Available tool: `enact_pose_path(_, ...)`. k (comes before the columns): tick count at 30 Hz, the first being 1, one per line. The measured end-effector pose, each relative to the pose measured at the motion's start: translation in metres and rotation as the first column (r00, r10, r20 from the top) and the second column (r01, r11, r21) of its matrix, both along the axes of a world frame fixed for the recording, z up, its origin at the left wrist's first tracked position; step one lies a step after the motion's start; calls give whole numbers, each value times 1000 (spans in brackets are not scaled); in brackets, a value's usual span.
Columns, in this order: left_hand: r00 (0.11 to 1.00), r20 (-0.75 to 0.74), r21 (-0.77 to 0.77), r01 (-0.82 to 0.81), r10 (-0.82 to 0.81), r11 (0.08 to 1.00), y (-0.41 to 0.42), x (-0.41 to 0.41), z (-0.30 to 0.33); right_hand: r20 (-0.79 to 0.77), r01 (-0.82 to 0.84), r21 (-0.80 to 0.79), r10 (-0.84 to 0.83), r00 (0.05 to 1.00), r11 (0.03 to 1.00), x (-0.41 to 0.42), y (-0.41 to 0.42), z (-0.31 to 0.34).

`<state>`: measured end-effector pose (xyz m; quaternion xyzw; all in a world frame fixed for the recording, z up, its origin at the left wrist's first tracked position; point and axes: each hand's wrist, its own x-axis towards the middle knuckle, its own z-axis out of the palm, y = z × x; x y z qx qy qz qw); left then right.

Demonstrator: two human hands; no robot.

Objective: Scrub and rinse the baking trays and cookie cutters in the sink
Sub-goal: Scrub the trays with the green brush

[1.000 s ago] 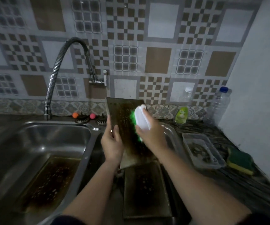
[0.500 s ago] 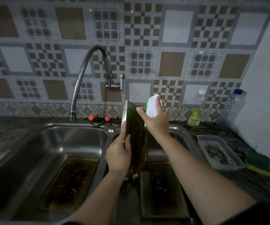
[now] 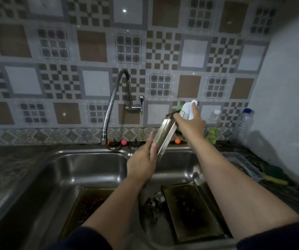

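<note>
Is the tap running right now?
Apparently off: no stream shows below the nozzle of the flexible chrome tap, and the steel left sink basin beneath it shows no splash.

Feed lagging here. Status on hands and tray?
Left hand holds tray tilted over sink. Right hand grips brush at tray's top. Nothing in the way.
</note>
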<state>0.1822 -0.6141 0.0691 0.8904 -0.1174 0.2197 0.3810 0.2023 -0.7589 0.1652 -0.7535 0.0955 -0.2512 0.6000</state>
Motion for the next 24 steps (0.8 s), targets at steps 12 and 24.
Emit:
enact_pose_path(12,890,-453,-90,16,-55,996,132,6,-61,-34,-211,286,230,973,935,-30,68,-63)
enact_pose_path(24,752,-643,-42,-224,145,974,234,-18,-122,-224,-261,-259,205,953,930,-17,123,-127)
